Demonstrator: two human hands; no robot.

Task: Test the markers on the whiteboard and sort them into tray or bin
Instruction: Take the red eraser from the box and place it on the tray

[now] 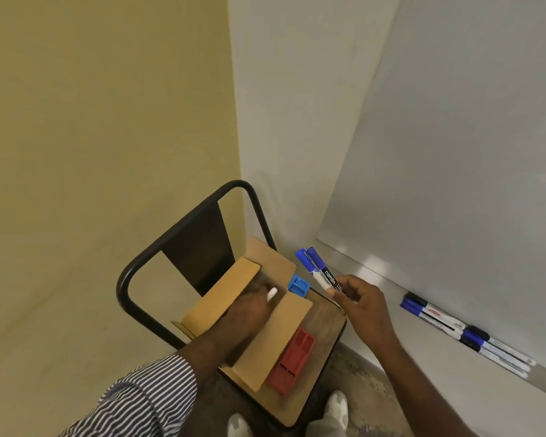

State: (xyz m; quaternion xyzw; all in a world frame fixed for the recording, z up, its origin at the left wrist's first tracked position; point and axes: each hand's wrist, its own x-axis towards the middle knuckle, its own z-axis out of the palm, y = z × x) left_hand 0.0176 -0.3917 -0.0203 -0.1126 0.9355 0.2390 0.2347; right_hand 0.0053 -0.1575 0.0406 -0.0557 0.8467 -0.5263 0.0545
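left hand (249,305): deep in cardboard box (265,342), fingers curled round white-tipped marker (272,293) | right hand (360,298): pinches two blue-capped markers (316,269) just beyond box | risk: loose pinch drops one; tested and untested mix | tray markers (454,329) right of right hand

Blue-and-white striped sleeve (145,395), white shoes (337,405)

The two markers (320,272) held at centre have blue caps and white-and-black barrels. The markers on the ledge (464,334) at right show blue and black caps. The box (265,310) is tan cardboard, the near tray (293,361) red, the far one (298,285) blue. The chair frame (158,250) is black, the sleeve (139,402) navy-and-white striped, the left wall (108,152) yellow.
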